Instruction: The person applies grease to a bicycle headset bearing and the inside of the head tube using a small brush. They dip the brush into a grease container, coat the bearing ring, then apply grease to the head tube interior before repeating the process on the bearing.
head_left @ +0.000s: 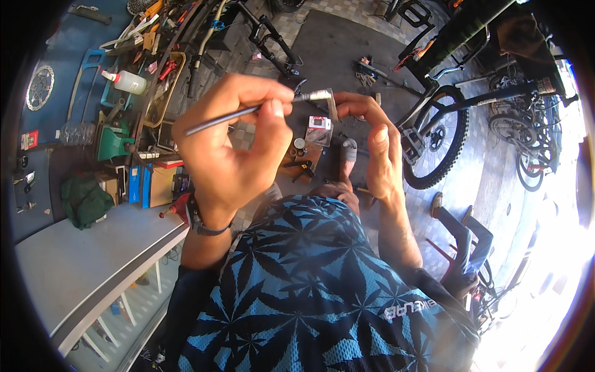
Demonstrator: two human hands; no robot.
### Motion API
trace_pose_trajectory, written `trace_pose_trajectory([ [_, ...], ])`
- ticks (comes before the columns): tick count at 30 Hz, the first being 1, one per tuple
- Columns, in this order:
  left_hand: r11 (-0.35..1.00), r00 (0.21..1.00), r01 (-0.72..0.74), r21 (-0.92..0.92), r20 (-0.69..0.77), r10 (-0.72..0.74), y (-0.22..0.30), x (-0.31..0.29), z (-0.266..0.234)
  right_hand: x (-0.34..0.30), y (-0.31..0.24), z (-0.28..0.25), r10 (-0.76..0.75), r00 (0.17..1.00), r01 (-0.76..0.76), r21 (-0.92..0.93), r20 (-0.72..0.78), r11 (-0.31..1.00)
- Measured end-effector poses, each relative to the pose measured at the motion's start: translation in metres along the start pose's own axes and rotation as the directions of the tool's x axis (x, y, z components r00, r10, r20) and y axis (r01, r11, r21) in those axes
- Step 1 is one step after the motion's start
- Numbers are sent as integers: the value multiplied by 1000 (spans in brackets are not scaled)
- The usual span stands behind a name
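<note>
My left hand (238,142), with a dark band on its wrist, pinches a slim dark-handled tool like a small brush (223,119) between thumb and fingers. The tool's pale, whitish end points right. It meets or overlaps a small flat piece with a light edge (333,106), which the fingers of my right hand (379,139) hold upright. What exactly this piece is cannot be made out. Below the hands, a red-and-white small box (319,123) lies near a round metal-looking lid or tin (299,143).
A bicycle wheel with a knobby tyre (439,136) stands at the right. Far left is a bench with tools and a white squeeze bottle (129,82). A grey-topped counter (93,266) runs along the lower left. Another person's legs (462,242) show at the right.
</note>
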State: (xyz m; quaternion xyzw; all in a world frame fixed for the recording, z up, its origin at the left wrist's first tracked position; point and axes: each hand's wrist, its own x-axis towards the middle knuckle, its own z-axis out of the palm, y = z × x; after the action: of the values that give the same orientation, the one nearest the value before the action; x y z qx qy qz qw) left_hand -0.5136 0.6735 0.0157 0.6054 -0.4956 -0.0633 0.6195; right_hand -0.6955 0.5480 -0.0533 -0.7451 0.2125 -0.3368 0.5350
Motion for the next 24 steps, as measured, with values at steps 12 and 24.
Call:
trace_pose_trajectory([
  [12,996,992,-41,79,123,31,0,0,-2,5,1,4,-22,1000,22,3,15,1000],
  [24,993,986,-76,94,153,61,5,-8,-1,5,1,0,42,999,-42,-7,28,999],
])
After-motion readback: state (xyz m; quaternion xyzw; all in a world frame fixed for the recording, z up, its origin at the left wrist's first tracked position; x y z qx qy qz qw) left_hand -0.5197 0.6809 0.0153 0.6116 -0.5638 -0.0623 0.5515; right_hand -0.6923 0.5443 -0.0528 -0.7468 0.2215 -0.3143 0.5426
